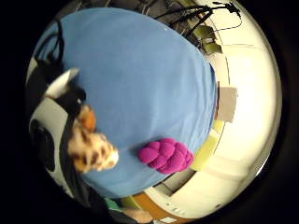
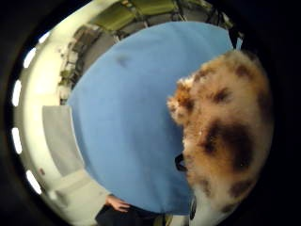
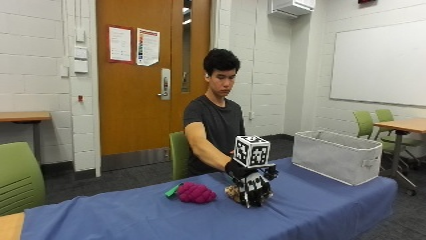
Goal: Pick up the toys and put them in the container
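A person is sitting behind a bench (image 3: 319, 210) that is wearing a blue cloth, with the right arm reaching forward and down. The gloved right hand (image 3: 251, 186) is sitting low over the cloth near the middle of the bench, its fingers pointing downward and curling around a spotted plush toy (image 3: 233, 192), tan and white with dark brown patches. In the outside view only a small part of that toy is peeking out beside the grip, on the side toward the other toys. The thumb side palm view is showing the spotted plush toy (image 2: 225, 136) pressing close against the palm and filling much of that side, with the blue cloth spreading out behind it. In the little finger side palm view the same toy (image 1: 91, 149) is sitting right against the hand.

A magenta knobbly plush toy (image 3: 196, 193) is lying on the cloth just beside the grip, apart from it, on the side away from the container; it is also showing on the cloth in the little finger side palm view (image 1: 166, 155). A small green item (image 3: 173, 190) is lying against its far side.

A grey fabric container (image 3: 337, 155) is standing on the bench end, well apart from the hand.
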Tool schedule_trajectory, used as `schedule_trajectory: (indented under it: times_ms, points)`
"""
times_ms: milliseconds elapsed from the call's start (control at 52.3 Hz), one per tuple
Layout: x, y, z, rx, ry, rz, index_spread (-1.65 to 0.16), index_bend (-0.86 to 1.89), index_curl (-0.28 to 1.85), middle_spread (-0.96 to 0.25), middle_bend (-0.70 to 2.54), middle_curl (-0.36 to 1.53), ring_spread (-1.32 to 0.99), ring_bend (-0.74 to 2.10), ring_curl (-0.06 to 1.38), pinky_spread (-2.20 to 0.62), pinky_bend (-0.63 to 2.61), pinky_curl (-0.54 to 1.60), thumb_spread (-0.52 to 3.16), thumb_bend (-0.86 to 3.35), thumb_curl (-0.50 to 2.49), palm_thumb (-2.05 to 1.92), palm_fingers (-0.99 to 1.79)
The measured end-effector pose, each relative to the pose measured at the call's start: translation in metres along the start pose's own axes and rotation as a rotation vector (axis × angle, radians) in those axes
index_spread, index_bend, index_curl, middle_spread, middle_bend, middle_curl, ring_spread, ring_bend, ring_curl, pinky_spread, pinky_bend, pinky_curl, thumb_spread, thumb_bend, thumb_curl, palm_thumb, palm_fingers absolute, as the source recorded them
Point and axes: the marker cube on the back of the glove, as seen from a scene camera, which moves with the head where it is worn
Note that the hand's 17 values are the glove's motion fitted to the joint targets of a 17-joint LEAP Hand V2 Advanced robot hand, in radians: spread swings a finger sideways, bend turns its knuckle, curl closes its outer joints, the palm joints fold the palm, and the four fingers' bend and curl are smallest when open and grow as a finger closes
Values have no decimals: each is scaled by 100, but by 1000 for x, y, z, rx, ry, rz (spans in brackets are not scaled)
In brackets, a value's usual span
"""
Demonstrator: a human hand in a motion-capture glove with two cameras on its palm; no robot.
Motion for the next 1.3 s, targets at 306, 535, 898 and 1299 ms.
schedule_trajectory:
  times_ms: [306, 535, 898, 1299]
  points:
    - [-93, 24, -100, 124, -128, -202, -36, 20, 78, -34, 77, 44, -42, 110, 44, -42, 83, 35, 90, 21, 59, 60, 110]
    - [-214, 51, -241, 298, -127, -399, -40, 17, 93, -37, 81, 48, -42, 112, 46, -44, 84, 35, 82, 18, 70, 61, 108]
    - [-433, 108, -317, 376, -62, -692, -43, 14, 114, -38, 84, 53, -42, 114, 49, -44, 87, 36, 76, 14, 84, 60, 106]
    - [-496, 94, -270, 178, -308, -906, -45, 12, 130, -39, 85, 57, -42, 115, 50, -44, 89, 36, 76, 11, 97, 59, 103]
